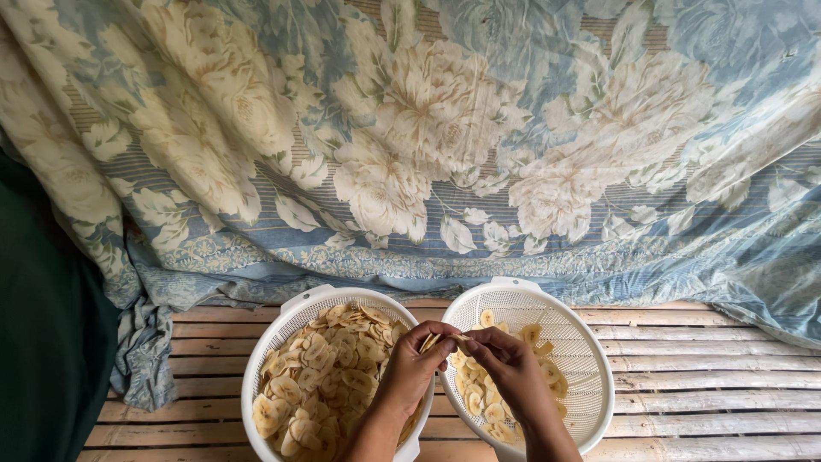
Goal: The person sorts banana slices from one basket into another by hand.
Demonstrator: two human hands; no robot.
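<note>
Draping over slatted wooden platform (701,376), floral blue cloth (410,154).

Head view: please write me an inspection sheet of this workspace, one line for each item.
Surface: slatted wooden platform, pale and worn.
Job's things: left white colander, nearly full of pale yellow sliced chips; right white colander holds a thinner layer of slices.
Clutter: nothing seen.
Hands: left hand and right hand meet over the gap between the colanders; together they pinch a few stuck slices.
Cables: nothing seen.
Surroundings: blue and cream floral cloth hangs behind and spills onto the platform; dark green fabric at the left edge.
</note>
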